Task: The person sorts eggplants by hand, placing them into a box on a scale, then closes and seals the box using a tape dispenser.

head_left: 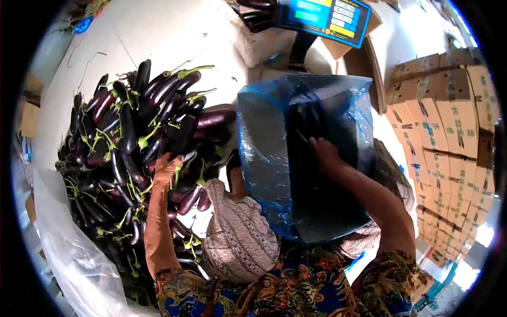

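Observation:
My left hand (168,166) is in the big pile of dark purple eggplants (127,129). Its fingers are closed around the lower end of one eggplant (185,134), with green stems beside them. My right hand (323,152) reaches inside a box lined with a blue plastic bag (262,158). Its curled fingers are at the stem end of dark eggplants (308,117) lying at the far end of the box. Deep shadow hides much of the box's inside and part of the right hand's grip.
Beyond the box stands a scale with a blue display panel (325,18), with more eggplants (259,18) beside it. Stacked cardboard cartons (438,121) rise at the right. Clear plastic sheeting (74,238) edges the pile at the left. My patterned trouser knee (237,232) is between pile and box.

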Tool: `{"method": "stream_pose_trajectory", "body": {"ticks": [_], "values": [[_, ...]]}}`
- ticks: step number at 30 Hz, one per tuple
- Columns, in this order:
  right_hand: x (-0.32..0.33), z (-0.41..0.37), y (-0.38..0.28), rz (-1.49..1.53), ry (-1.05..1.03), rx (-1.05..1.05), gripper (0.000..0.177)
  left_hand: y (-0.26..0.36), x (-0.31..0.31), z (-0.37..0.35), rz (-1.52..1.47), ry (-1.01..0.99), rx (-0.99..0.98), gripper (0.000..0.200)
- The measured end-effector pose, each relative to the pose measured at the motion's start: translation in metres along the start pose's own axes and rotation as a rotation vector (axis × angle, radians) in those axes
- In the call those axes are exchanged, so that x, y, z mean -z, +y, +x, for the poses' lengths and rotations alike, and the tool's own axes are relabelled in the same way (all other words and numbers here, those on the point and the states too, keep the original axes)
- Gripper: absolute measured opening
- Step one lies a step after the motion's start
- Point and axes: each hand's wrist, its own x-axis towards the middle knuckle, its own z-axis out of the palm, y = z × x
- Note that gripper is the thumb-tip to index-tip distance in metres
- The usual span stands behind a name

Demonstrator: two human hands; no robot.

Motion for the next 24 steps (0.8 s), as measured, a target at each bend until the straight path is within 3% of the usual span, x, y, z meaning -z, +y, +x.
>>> {"method": "stream_pose_trajectory", "body": {"ticks": [1, 2, 3, 6, 11, 13, 15, 17, 24], "values": [[0.002, 0.0, 0.0, 0.009, 0.014, 0.0, 0.038, 0.032, 0.005, -0.007, -0.296, -0.143, 0.386, 0.036], [0.003, -0.002, 0.001, 0.018, 0.027, -0.001, 0.037, 0.047, 0.01, -0.019, -0.579, -0.111, 0.465, 0.027], [0.003, -0.004, 0.004, 0.028, 0.039, -0.002, 0.035, 0.051, 0.01, -0.026, -0.572, -0.023, 0.429, 0.022], [0.004, -0.001, 0.012, 0.036, 0.024, 0.053, 0.029, 0.117, 0.016, -0.057, -0.744, -0.204, 0.083, 0.042], [-0.008, 0.012, 0.02, 0.175, 0.036, 0.044, 0.019, 0.285, 0.009, -0.083, -0.24, -0.344, -0.431, 0.056], [-0.011, 0.013, 0.025, 0.186, 0.042, 0.037, 0.018, 0.342, -0.008, -0.076, 0.218, -0.51, -0.919, 0.052], [-0.008, 0.014, 0.02, 0.086, 0.055, 0.052, 0.018, 0.378, -0.049, -0.087, 0.356, -0.635, -1.087, 0.044], [-0.006, 0.016, 0.015, -0.015, 0.063, 0.066, 0.019, 0.378, -0.108, -0.077, 0.515, -0.687, -1.417, 0.034], [-0.02, 0.021, 0.031, 0.005, 0.109, 0.218, 0.025, 0.321, -0.242, -0.047, 0.73, -1.059, -1.412, 0.025]]}}
